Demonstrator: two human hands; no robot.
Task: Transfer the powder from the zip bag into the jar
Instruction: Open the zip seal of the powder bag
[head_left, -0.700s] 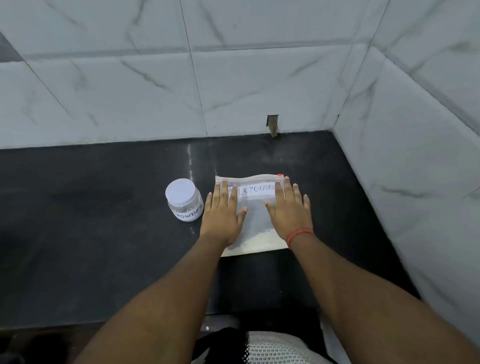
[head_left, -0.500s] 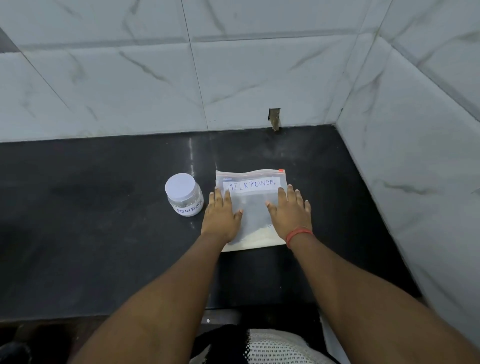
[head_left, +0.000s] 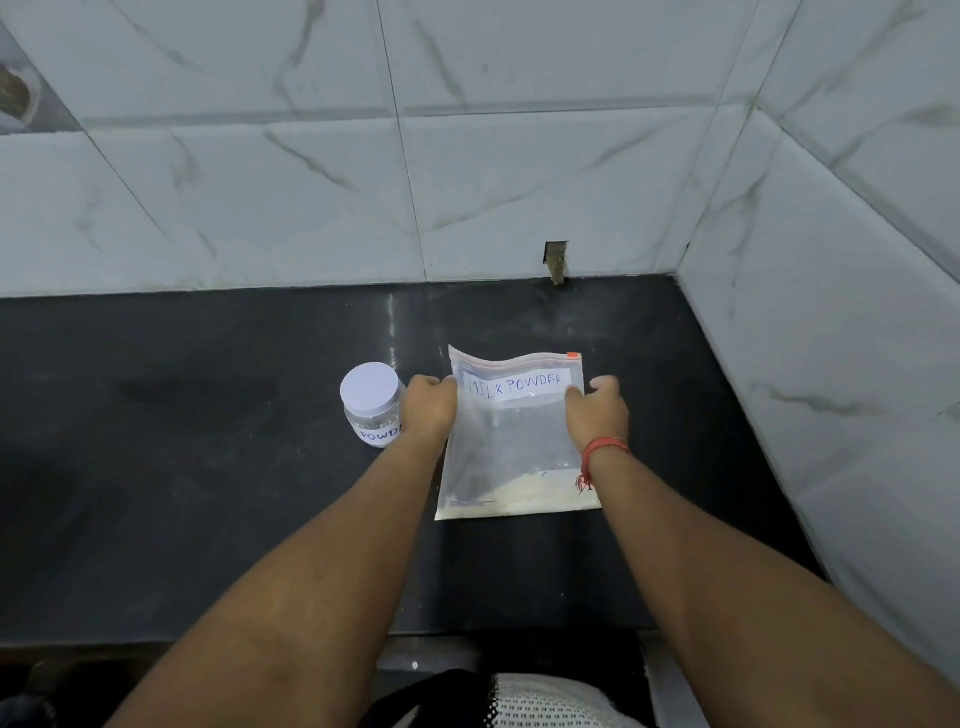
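A: So, where is the zip bag (head_left: 514, 441) in the head view?

B: On the black table (head_left: 208, 467), labelled MILK POWDER, its powder (head_left: 524, 493) at the near end. The left hand (head_left: 430, 410) and the right hand (head_left: 597, 415) each grip a side edge, fingers curled.

A: And the jar (head_left: 373, 404)?

B: Upright, lidded, just beside the left hand.

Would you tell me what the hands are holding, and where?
Both hands, left and right, grip the milk powder zip bag by its side edges, near the top.
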